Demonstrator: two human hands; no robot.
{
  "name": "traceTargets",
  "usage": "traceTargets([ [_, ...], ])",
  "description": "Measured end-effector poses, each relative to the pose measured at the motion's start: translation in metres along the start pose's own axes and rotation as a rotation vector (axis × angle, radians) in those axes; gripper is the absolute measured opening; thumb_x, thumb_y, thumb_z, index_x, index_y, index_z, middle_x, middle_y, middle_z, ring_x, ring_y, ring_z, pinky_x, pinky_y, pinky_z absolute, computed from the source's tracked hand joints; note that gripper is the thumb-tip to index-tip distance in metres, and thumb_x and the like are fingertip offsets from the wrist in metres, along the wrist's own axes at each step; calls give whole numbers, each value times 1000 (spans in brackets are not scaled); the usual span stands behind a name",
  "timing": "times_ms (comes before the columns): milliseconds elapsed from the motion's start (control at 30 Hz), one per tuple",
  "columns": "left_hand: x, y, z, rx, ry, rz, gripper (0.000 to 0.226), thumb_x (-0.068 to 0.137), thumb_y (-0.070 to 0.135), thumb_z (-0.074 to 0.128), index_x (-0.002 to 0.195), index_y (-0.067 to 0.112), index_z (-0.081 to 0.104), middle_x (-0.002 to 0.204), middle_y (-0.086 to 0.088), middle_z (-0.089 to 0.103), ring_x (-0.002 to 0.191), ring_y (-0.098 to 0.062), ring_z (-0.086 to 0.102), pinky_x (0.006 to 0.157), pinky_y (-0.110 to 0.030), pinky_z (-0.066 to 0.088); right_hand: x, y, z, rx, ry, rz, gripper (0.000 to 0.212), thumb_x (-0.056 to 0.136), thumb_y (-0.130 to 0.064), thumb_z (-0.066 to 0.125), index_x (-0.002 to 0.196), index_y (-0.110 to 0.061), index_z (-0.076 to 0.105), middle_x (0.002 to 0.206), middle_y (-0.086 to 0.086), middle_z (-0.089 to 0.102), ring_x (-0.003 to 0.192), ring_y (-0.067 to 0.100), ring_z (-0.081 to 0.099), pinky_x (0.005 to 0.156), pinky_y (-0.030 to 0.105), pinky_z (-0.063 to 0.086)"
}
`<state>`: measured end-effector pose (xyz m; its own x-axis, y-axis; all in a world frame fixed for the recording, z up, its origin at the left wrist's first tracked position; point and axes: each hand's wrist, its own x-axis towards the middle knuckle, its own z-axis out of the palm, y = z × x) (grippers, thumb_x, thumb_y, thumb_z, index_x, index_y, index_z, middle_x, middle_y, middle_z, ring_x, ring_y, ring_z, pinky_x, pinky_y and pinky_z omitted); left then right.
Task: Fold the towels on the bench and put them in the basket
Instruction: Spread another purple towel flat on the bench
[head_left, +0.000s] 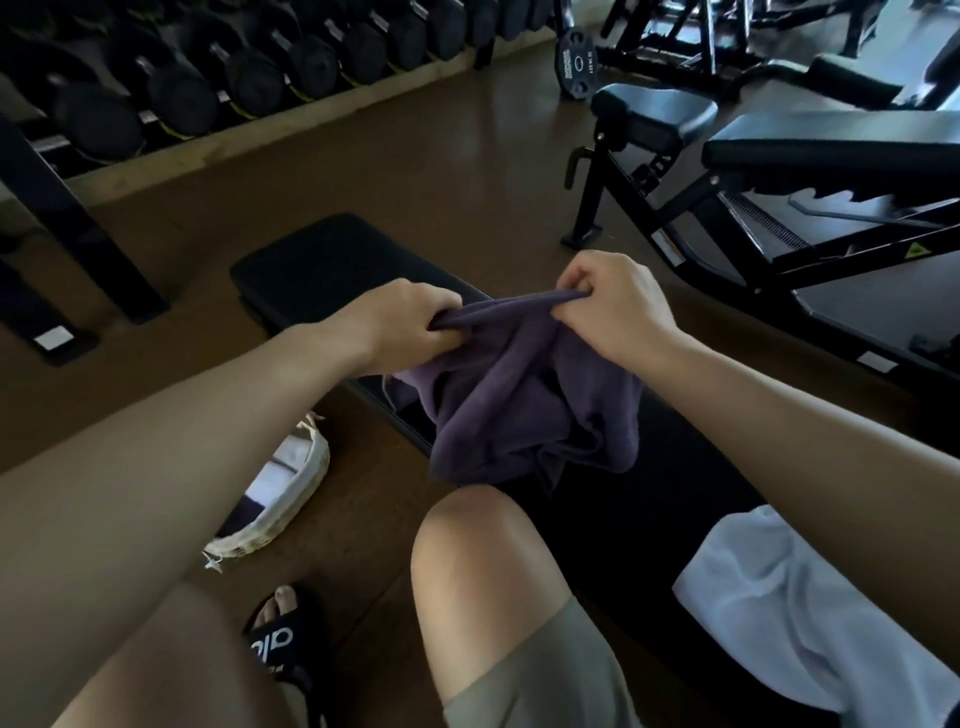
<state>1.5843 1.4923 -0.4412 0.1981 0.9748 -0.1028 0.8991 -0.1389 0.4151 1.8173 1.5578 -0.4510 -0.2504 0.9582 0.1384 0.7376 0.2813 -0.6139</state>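
— Towels are what is asked about: where is the purple one seen?

— The purple towel (511, 400) is held up over the black bench (322, 265), its upper edge stretched between two hands while the rest hangs down in loose, bunched folds. Its lower part is seen just above a bare knee (478, 530).

— How are the hands placed?

— The left hand (410, 325) is curled tightly round one end of the top edge, with the fabric gathered in the fist. The right hand (613, 306) is clamped on the other end, the hem being pinched between thumb and fingers. The two hands are kept a little apart, with the hem drawn taut between them.

— Is another towel to be seen?

— A white towel (789, 613) is seen lying crumpled on the near end of the bench, at the lower right, well apart from the purple one.

— And the basket?

— The basket (291, 499), pale and woven, is set on the brown floor to the left of the bench, partly hidden by the left forearm. Something white and something purple can be made out inside it; whether these are folded cannot be told.

— What else is shown?

— A rack of dark dumbbells (208, 78) is ranged along the far wall, an adjustable bench (810, 171) stands to the right, and a foot in a black sandal (280, 639) is planted on the floor.
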Motion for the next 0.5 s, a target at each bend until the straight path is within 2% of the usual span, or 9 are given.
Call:
traceTargets([
  [67,-1,-7,0,-252,-74,-96,15,98,32,64,91,19,67,89,-2,68,83,-19,63,72,-33,49,6,3,-2,-130,-118,24,9,77,-27,74,84,-28,69,84,-11,65,84,16,62,65,31,47],
  [167,-3,-16,1,-503,-314,-194,17,96,25,67,108,13,69,104,-8,72,94,-22,68,84,-36,53,11,4,-2,-219,-448,3,18,76,-35,83,86,-26,70,90,-8,66,87,17,64,66,33,51],
  [233,-4,-20,5,-550,-408,-220,14,96,18,67,106,9,64,102,-11,69,90,-24,65,82,-37,52,9,4,1,-223,-596,-10,19,77,-36,83,88,-26,71,92,-4,69,89,17,66,74,38,56],
  [333,-4,-25,11,-630,-466,-293,11,96,8,65,106,13,63,98,-10,66,78,-14,63,69,-25,52,7,4,3,-201,-808,3,22,79,-36,82,96,-28,71,99,-3,72,94,18,70,83,40,60],
  [400,-7,-31,13,-682,-588,-353,16,95,6,63,104,19,67,105,-11,68,83,-18,64,72,-27,53,7,7,2,-174,-919,49,23,79,-35,82,99,-29,72,102,-3,74,97,19,71,88,42,61],
  [467,-11,-36,14,-608,-738,-395,18,94,8,64,105,21,70,110,-13,71,90,-24,64,79,-32,52,8,11,0,-169,-937,43,19,82,-34,81,97,-28,73,100,-3,74,96,19,71,88,41,60],
  [500,-12,-37,15,-542,-789,-415,18,94,8,64,106,20,71,103,-11,73,81,-21,63,73,-28,49,9,13,-1,-165,-910,30,16,83,-33,80,94,-26,72,98,-3,73,94,18,70,85,40,59],
])
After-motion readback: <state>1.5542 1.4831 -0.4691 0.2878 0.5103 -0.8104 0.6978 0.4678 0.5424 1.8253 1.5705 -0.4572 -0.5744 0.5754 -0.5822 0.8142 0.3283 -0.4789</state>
